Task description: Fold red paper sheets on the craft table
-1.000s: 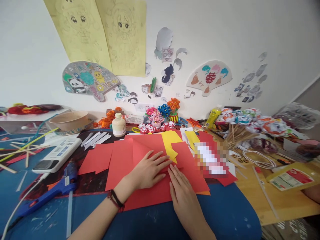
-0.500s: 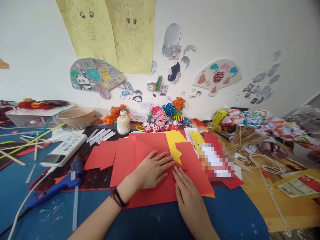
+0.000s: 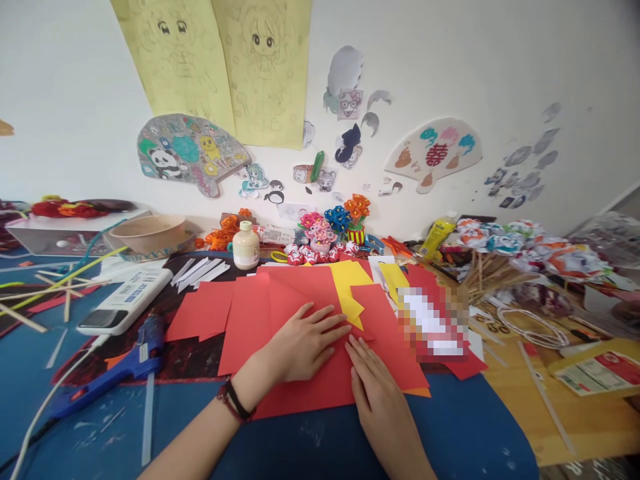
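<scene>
My left hand (image 3: 305, 343) lies flat on red paper (image 3: 300, 393), its fingers spread and pointing right. Beside it, my right hand (image 3: 377, 387) rests with fingers stretched out and close together, the tips pressed on the paper close to my left fingertips. A yellow paper piece (image 3: 347, 287) with pointed corners lies just beyond my fingertips, on top of the red sheets. The part of the paper under both palms is hidden. More red sheets (image 3: 207, 310) stick out at the left of the stack.
Left of the paper lie a blue glue gun (image 3: 115, 377) with its glue stick and a white power bank (image 3: 125, 303). A cream bottle (image 3: 246, 247) and small craft flowers (image 3: 338, 219) stand behind. A yellow bottle (image 3: 439, 237) and paper flowers on sticks (image 3: 480, 270) are at right.
Both hands stay in nearly the same place on the red paper. The view has shifted very slightly; nothing is picked up or let go.
</scene>
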`<act>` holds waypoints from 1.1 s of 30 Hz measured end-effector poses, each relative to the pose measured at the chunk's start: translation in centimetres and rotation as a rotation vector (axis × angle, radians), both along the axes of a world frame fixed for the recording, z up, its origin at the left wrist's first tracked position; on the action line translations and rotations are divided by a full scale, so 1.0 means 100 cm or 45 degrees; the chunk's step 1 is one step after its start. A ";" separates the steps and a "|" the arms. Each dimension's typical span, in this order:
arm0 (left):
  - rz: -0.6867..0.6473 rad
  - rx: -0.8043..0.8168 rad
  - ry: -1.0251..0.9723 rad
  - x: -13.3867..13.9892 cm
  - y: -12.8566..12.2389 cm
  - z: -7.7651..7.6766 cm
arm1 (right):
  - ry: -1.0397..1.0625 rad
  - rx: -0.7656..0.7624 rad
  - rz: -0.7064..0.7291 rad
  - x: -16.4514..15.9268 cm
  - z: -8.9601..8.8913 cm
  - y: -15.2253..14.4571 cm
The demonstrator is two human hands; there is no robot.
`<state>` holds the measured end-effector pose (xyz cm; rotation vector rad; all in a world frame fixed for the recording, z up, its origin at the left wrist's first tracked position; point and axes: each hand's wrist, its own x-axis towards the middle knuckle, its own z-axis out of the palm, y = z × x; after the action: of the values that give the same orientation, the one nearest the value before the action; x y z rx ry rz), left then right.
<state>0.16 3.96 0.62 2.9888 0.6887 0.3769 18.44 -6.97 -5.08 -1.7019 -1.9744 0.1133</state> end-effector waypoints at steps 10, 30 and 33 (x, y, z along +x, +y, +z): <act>0.016 -0.054 0.011 0.000 -0.001 0.001 | -0.033 -0.044 -0.022 -0.001 0.003 0.000; -0.044 -0.160 0.016 -0.010 0.010 0.001 | -0.126 0.042 0.009 -0.002 0.007 0.000; -0.013 -0.160 0.013 -0.018 0.016 0.004 | -0.142 0.034 0.009 -0.002 0.008 0.001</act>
<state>-1.62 5.61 1.06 2.8766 0.6709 0.3059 18.24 -6.90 -4.31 -1.7182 -2.0529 -0.0060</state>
